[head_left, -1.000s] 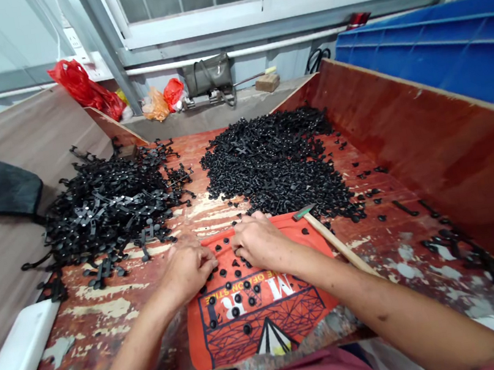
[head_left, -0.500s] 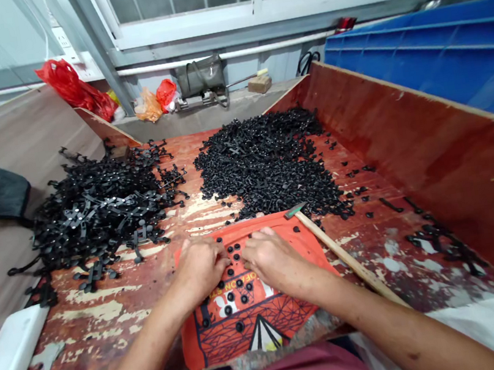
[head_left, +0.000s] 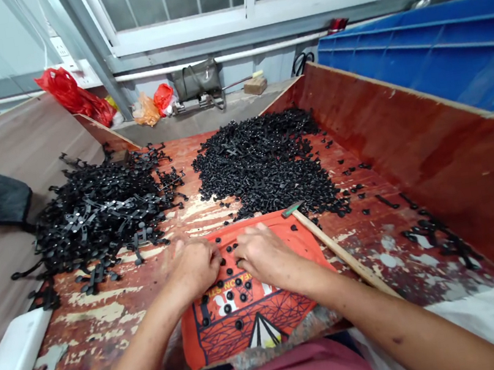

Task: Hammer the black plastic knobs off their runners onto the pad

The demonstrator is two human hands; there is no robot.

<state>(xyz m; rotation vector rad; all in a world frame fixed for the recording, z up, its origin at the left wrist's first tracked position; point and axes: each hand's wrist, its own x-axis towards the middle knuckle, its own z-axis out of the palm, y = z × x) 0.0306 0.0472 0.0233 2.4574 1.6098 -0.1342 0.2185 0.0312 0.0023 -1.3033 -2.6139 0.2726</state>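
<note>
An orange-red printed cloth point(head_left: 292, 302) lies flat on the bench in front of me, with several small black round pieces point(head_left: 239, 324) scattered over it. My left hand point(head_left: 194, 267) rests at the cloth's left side, fingers curled together; what they hold, if anything, is hidden. Close beside it, my right hand point(head_left: 267, 255) is bent over the upper middle of the cloth. Its thumb and finger pinch at a small dark round piece, partly covered by the fingertips. A hammer point(head_left: 345, 257) with a wooden handle lies along the cloth's right edge.
Behind the cloth spreads a heap of small black parts point(head_left: 267, 163). Linked black strips point(head_left: 99, 219) are piled at left, near a white case point(head_left: 16, 361). A red-brown board point(head_left: 434, 163) walls the right side, with a blue crate point(head_left: 423, 60) beyond.
Both hands have shifted slightly left, the right one away from the cloth's middle. The camera view has moved a little. The hammer and heaps lie as before.
</note>
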